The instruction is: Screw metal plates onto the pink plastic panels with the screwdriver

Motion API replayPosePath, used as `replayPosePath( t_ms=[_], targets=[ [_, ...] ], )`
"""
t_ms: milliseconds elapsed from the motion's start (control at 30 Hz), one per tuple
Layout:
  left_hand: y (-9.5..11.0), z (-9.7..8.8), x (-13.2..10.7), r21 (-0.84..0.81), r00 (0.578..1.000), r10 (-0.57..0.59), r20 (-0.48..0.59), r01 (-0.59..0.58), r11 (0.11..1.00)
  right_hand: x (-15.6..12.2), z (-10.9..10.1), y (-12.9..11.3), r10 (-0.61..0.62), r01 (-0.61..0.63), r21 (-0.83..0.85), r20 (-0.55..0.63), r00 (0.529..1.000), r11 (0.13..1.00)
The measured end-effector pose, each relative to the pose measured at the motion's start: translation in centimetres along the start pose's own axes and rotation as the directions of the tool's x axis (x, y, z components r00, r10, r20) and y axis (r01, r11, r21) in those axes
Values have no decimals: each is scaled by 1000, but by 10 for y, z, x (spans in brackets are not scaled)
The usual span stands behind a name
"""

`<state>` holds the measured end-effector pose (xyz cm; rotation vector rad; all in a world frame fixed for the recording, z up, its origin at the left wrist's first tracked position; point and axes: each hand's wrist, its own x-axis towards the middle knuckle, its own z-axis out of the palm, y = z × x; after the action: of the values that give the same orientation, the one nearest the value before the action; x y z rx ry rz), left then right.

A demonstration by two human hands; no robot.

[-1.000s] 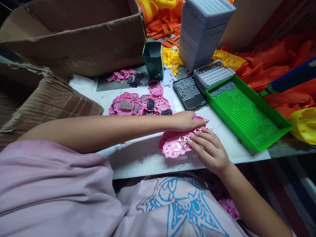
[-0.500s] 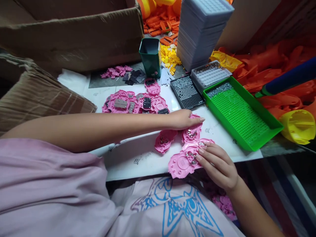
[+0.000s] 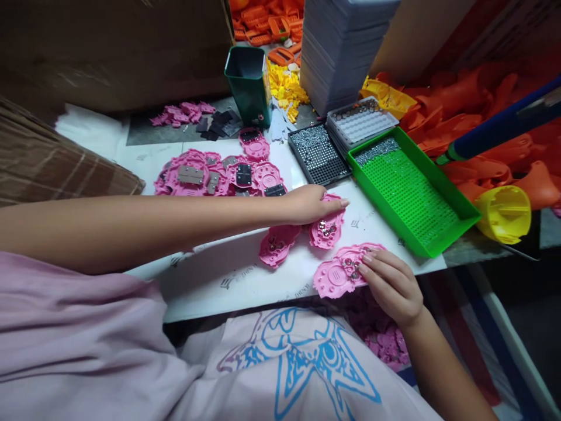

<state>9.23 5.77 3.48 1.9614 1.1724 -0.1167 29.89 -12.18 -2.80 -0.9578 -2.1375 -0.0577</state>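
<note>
My left hand [image 3: 309, 204] reaches across the table and is closed on the upper edge of a pink plastic shell [image 3: 329, 225] with small shiny metal discs in it; its fingertips are partly hidden. Beside that lies another pink shell with metal discs [image 3: 276, 245], just under my left wrist. At the table's front edge, my right hand [image 3: 394, 286] grips the right end of a pink shell [image 3: 335, 278], whose shiny metal discs show by the fingertips. Behind my left forearm is a pile of pink shells [image 3: 193, 169], several bearing grey or black plates.
A black perforated tray [image 3: 328, 171] and a green tray [image 3: 467, 217] hold small metal parts. Behind them rises a tall stack of pale trays [image 3: 337, 58]. A dark green bin [image 3: 249, 88] stands at the back. Cardboard boxes [image 3: 109, 64] flank the left; a blue-handled tool [image 3: 504, 128] hangs right.
My right hand has drawn its pink shell rightward, away from the shell under my left hand; a gap now separates them. My left hand stays on its shell. The whole view has shifted slightly.
</note>
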Motion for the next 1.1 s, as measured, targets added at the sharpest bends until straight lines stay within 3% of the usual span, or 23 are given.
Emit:
replayPosePath(
  t_ms=[333,533,700,967,1100],
  targets=[
    [3,-6,-3,35,997,-12,-76,15,999,11,3,10,41,-37,-73,51,998,997],
    [3,-6,-7,35,996,18,-87,-15,999,8,4,-11,-18,21,-38,92,996,999],
    [3,-5,-8,28,993,42,-110,-39,999,9,13,-30,12,-5,-64,107,994,998],
    [3,-5,-10,41,978,118,-173,-113,993,21,10,-34,64,-45,-105,181,981,993],
    [3,-3,-6,-5,977,114,-179,-117,993,33,5,-32,70,-57,-93,138,988,994]
  ],
)
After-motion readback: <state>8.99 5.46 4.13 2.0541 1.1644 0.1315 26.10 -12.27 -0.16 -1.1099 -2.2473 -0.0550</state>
